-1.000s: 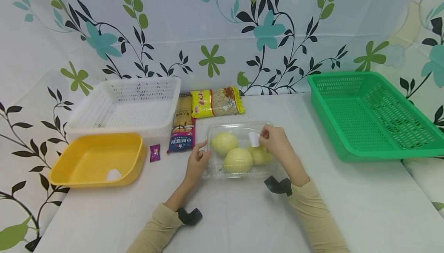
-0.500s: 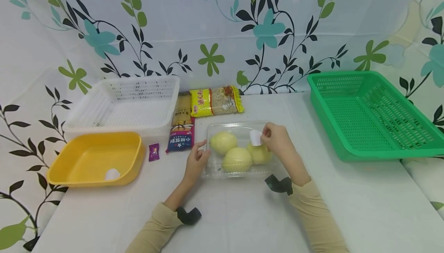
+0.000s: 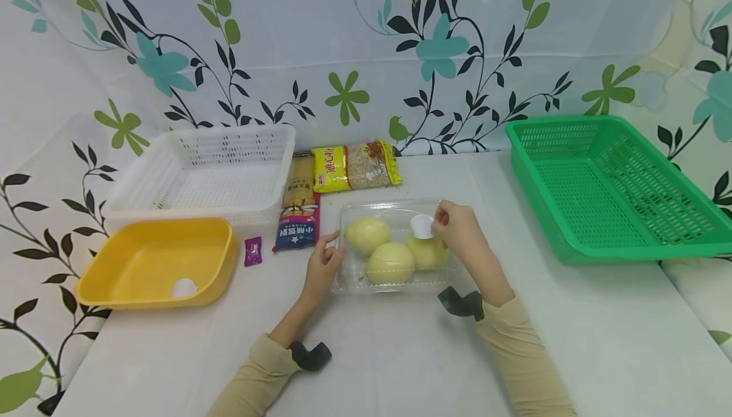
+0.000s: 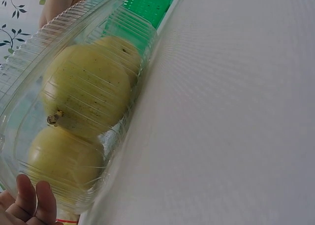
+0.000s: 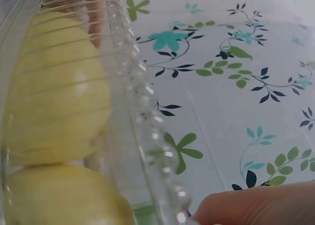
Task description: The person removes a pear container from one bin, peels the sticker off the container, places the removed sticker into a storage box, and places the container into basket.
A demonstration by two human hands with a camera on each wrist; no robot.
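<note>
A clear plastic clamshell box (image 3: 377,288) lies on the table with its lid down over three round, pale yellow-green fruits (image 3: 391,263). My left hand (image 3: 323,267) grips the box's left end; in the left wrist view its curled fingers (image 4: 45,203) lie against the ribbed side. Between thumb and finger, my right hand (image 3: 462,229) pinches the edge of a round white sticker (image 3: 422,226) over the lid's right half. The sticker overlaps the rightmost fruit in the head view. Close by in the right wrist view are the ridged lid rim and part of my right hand (image 5: 261,205).
Left of the box stand a yellow tray (image 3: 157,255) holding a white round piece (image 3: 184,288) and a white basket (image 3: 200,182). A purple sachet (image 3: 253,251), a blue-and-gold packet (image 3: 298,204) and a yellow pasta bag (image 3: 357,167) lie nearby. A green basket (image 3: 623,188) stands right.
The white sticker in my right hand has turned from a narrow, curled shape to a flatter round face, shifting only slightly. My left hand and the box stay nearly in place.
</note>
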